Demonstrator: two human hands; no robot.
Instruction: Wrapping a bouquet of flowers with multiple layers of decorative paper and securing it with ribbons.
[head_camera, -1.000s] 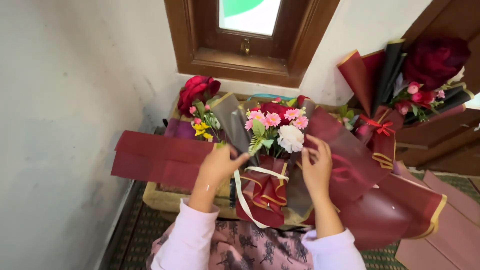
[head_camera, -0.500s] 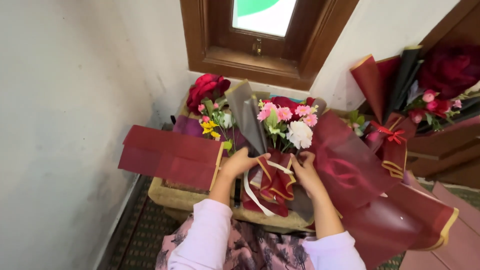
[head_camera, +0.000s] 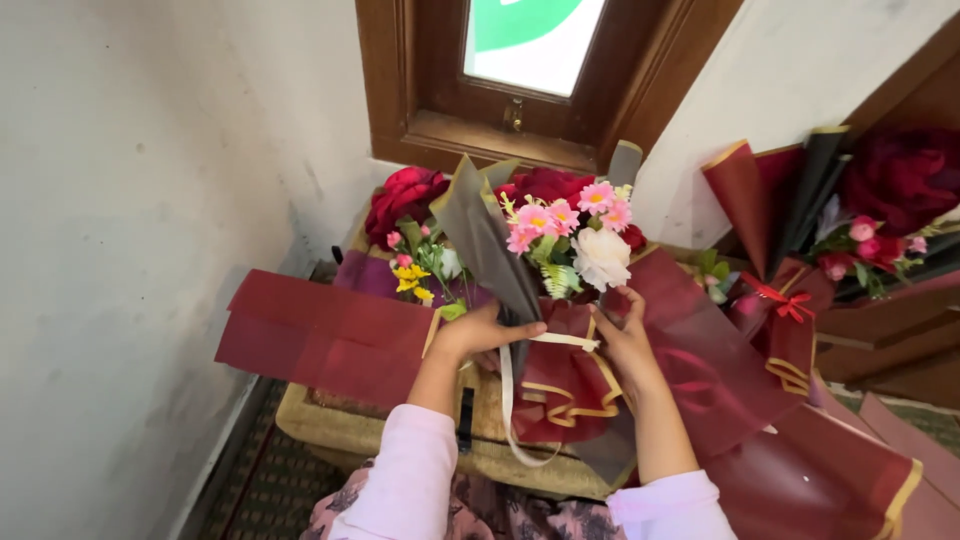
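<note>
Both hands hold one bouquet (head_camera: 566, 238) of pink daisies, a white bloom and dark red roses, upright over a tan cushion (head_camera: 400, 430). My left hand (head_camera: 484, 333) grips its neck from the left, fingers on the grey wrapping sheet (head_camera: 486, 238). My right hand (head_camera: 627, 336) clasps the right side against the dark red wrap (head_camera: 562, 382) with gold edging. A cream ribbon (head_camera: 512, 398) loops round the neck and hangs down in front.
Loose maroon wrapping sheets (head_camera: 322, 335) spread left and right (head_camera: 800, 470). A smaller posy (head_camera: 418, 265) with a red rose lies behind left. Finished bouquets (head_camera: 800, 290) lean at the right. A wooden-framed window (head_camera: 520, 70) is ahead, a white wall on the left.
The hands have closed in lower on the bouquet's neck, and the bouquet now stands more upright. The view has shifted closer and slightly downward.
</note>
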